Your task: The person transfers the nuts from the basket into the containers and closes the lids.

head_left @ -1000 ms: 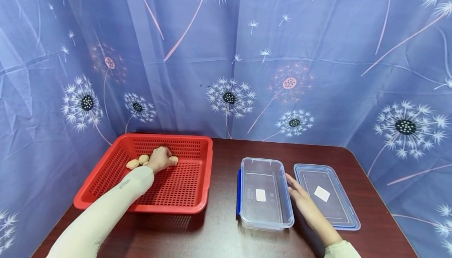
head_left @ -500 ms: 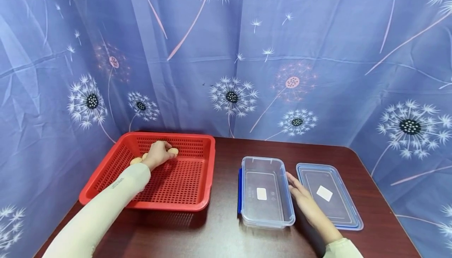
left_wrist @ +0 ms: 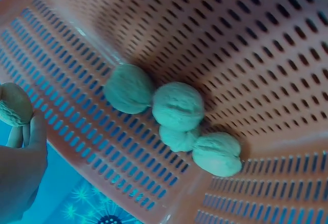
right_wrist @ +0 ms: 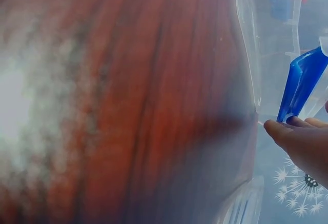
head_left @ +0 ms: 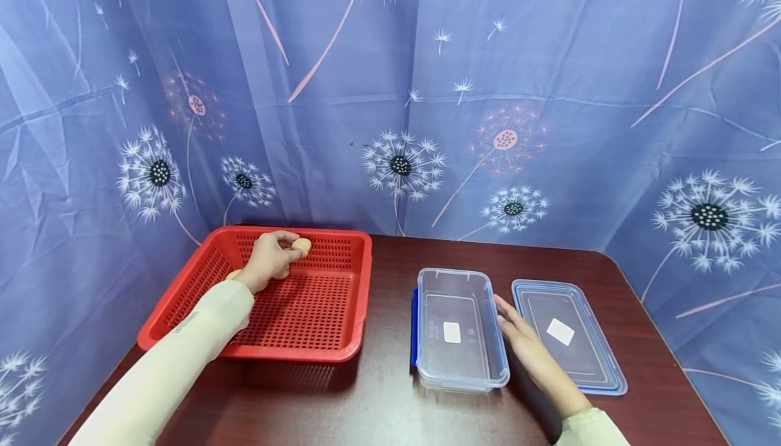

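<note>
My left hand (head_left: 268, 258) pinches a walnut (head_left: 302, 245) between thumb and fingers, above the far side of the red plastic basket (head_left: 352, 317). In the left wrist view that walnut (left_wrist: 14, 104) sits at the fingertips near the left edge. Several more walnuts (left_wrist: 178, 106) lie together in a corner of the basket; in the head view my forearm and hand mostly hide them. My right hand (head_left: 529, 352) lies along the right side of the clear plastic container (head_left: 482, 365), fingers fairly straight. In the right wrist view its fingertips (right_wrist: 279, 131) are at the blue latch (right_wrist: 303, 83).
The container has no lid on and bears a white label inside. Its clear lid (head_left: 588, 358), rimmed in blue, lies flat on the dark wooden table (head_left: 390, 405) to the right. A blue dandelion-print curtain (head_left: 317, 127) hangs behind and at both sides.
My left hand has lifted the walnut from the basket's floor to near the height of its far rim. The right hand and the container keep their places.
</note>
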Tool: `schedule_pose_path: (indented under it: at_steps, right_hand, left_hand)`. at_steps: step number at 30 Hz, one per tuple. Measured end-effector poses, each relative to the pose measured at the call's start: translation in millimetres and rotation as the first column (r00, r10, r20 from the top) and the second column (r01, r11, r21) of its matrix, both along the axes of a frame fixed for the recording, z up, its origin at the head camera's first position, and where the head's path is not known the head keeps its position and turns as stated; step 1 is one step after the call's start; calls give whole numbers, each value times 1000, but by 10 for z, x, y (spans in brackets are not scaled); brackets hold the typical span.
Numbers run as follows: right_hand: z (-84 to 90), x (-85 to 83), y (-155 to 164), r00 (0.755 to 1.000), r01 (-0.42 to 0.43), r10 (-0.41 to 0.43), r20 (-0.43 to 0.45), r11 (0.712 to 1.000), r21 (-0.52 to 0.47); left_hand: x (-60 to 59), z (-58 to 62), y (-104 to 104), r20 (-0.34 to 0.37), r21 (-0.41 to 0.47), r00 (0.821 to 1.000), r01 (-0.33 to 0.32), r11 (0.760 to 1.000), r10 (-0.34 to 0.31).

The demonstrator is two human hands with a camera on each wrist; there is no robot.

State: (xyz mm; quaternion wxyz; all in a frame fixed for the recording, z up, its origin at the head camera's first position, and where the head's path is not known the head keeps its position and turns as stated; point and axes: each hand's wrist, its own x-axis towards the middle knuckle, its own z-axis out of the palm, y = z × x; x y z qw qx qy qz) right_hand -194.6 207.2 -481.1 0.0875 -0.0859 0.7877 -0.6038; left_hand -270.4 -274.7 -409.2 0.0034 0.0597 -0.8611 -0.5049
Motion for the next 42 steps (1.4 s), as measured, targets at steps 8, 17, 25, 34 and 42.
schedule_pose_path:
  at_steps: [8,17,25,34,42]
  right_hand:
    - [-2,-9,7,1000,16,-17,5,999,38]
    - [-7,-10,-2,1000,19,-18,-20,999,29]
    - [-15,-11,11,999,25,-24,-29,999,33]
    - [-3,-4,19,999,24,-22,-46,999,43]
    - [-9,-2,6,999,19,-18,-39,1000,13]
  left_hand:
    - [44,141,145,-85,19,996,9,1000,-7]
    - [131,296,364,-139,162,990,26,986,-3]
    - [218,441,625,-165,201,986,42,979,-8]
    - [332,621,1094,-264,304,965,93,948,-10]
    - [439,689,1525,-275,437,961,162,885,-40]
